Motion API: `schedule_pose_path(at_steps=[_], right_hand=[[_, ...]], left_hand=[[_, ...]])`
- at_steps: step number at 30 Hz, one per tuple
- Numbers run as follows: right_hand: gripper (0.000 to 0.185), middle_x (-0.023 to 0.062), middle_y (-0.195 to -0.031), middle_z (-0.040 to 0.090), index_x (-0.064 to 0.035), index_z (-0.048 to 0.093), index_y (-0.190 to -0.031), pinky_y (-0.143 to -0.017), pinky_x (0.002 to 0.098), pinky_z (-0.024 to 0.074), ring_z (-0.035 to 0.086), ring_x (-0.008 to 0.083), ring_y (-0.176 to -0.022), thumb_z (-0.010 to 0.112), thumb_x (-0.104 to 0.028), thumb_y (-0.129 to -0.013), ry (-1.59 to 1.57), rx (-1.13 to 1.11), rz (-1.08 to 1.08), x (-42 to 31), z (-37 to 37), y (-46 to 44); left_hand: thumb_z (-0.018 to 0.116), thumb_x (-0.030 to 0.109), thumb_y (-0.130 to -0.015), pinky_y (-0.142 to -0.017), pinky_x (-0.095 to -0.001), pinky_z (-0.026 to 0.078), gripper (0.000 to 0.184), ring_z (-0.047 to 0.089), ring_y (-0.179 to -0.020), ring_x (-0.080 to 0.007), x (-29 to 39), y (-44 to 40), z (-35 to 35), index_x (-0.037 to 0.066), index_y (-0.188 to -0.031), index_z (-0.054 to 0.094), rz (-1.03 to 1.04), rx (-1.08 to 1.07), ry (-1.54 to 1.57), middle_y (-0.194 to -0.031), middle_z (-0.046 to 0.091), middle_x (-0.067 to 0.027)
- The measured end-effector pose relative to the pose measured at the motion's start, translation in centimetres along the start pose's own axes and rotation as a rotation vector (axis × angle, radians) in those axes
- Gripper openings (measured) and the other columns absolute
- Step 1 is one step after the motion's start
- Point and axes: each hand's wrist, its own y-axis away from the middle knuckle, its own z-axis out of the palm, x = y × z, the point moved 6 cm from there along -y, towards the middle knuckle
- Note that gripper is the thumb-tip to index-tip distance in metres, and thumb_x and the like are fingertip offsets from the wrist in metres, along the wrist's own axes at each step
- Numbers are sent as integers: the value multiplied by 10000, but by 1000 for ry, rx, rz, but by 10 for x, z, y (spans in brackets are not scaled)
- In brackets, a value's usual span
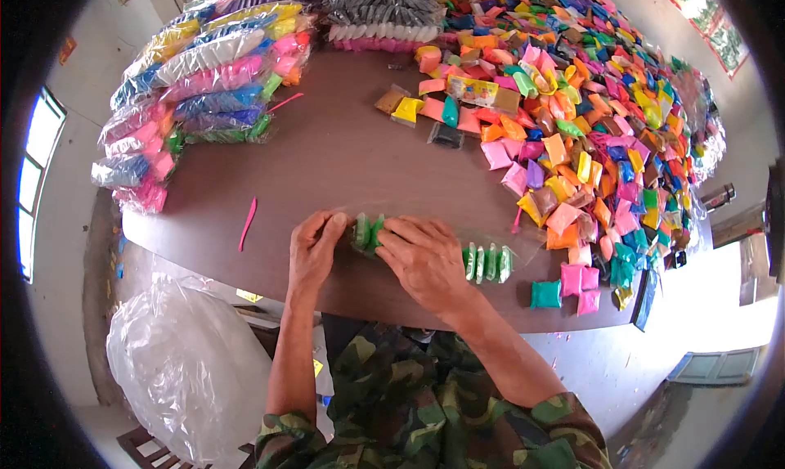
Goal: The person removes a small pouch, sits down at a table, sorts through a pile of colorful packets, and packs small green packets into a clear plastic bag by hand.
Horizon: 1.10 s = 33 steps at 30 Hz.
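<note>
A row of small green packets (368,234) lies in a clear plastic sleeve near the table's front edge. My left hand (315,248) is closed at the sleeve's left end, with thumb and fingers pressed together by the packets. Over the middle of the row, my right hand (427,260) curls its fingers on the green packets and hides part of them. More green packets (488,263) stand side by side to the right of that hand. The sleeve's clear film (523,244) spreads out past them.
A large heap of colourful packets (564,150) covers the table's right side. Filled clear sleeves are stacked (213,76) at the back left. Pink strips (248,224) lie on the brown table (352,134). A big clear plastic bag (184,363) stands below left.
</note>
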Motion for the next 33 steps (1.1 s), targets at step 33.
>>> schedule_pose_path(at_steps=[33], right_hand=[[323,112,-1279,673,-56,716,-1151,-1027,477,508,662,327,-1187,793,-103,-842,63,314,85,14,-86,86]], left_hand=[[688,218,-1034,-826,-241,483,247,610,-878,-76,-5,4,-10,-2,-1125,753,-124,-74,-37,-1003,722,-15]])
